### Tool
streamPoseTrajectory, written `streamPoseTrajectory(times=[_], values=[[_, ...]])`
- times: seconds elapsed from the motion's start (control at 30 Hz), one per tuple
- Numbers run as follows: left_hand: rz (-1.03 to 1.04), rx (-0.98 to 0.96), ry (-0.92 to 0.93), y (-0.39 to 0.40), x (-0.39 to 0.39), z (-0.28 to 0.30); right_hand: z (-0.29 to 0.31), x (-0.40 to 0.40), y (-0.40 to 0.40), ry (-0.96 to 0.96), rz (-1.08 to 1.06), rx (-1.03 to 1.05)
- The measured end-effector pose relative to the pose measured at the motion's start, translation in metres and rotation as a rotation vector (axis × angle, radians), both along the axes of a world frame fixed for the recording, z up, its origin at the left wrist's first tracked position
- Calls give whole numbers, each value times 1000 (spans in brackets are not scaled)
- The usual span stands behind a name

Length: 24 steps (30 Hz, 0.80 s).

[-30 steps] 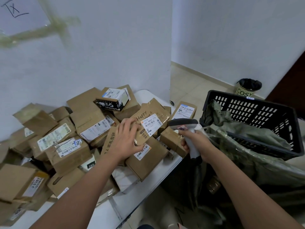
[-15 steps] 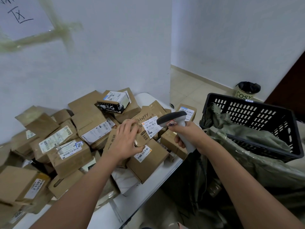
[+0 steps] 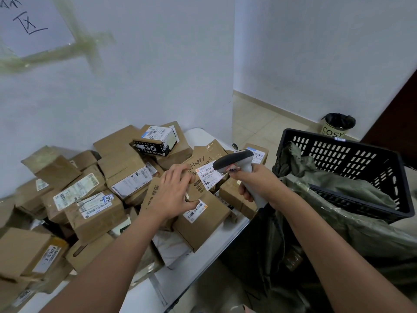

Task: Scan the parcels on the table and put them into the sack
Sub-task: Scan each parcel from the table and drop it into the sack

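A heap of brown cardboard parcels (image 3: 94,199) with white labels covers the white table (image 3: 216,242). My left hand (image 3: 173,190) grips a flat brown parcel (image 3: 203,163) printed "Happy", tilted up so its white label faces me. My right hand (image 3: 255,184) holds a grey barcode scanner (image 3: 234,161), whose head sits just right of that label. The olive-green sack (image 3: 338,224) hangs open to the right, below my right forearm.
A black plastic crate (image 3: 352,159) stands behind the sack with green cloth draped over its rim. A small bin marked "COSY" (image 3: 336,127) sits on the tiled floor by the far wall. A white wall rises directly behind the table.
My right hand has brought the scanner up and to the left, from beside the sack to the label of the parcel in my left hand. The left hand has stayed on the parcel.
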<state>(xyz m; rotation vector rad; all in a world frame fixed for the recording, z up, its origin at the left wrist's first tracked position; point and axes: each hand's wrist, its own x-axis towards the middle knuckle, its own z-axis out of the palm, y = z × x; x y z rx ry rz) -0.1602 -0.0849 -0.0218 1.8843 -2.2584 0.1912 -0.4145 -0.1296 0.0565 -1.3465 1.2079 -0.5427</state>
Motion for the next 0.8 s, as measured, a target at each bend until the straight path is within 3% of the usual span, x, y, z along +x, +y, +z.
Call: streamPoseTrajectory(times=[0.33,0.47,0.63,0.8], values=[[-9,-6,1,0,-3,4,3,-2,0,-7,7,0],[2,-10,55,5,-6,6,-7,-9,-1,-100,-54,100],[87,68,400,9,-26,27,-43,-47,-1,-239,-298,337],[-33,309,743,10,-84,46,-102,-110,10,-199,-525,516]])
